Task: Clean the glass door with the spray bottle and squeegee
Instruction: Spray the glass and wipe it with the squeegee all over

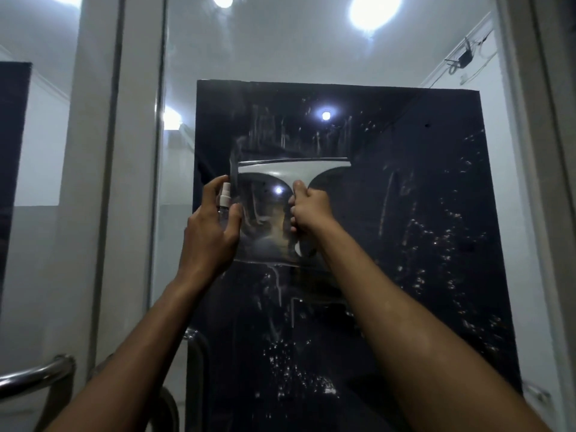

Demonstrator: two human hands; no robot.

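We face the glass door [420, 229], wet with droplets and streaks over a dark panel [436, 151] behind it. Our right hand [308, 210] grips the squeegee [293, 171], fingers clamped on its handle, blade against the glass at mid-height. Our left hand [212, 222] holds the small spray bottle [224, 198], fingers curled round it, just left of the squeegee. 2 ceiling lights [371, 9] glare above white walls; a steel handle [34, 374] sits lower left.

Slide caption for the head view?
Right hand holds squeegee on wet glass door; left hand holds spray bottle.
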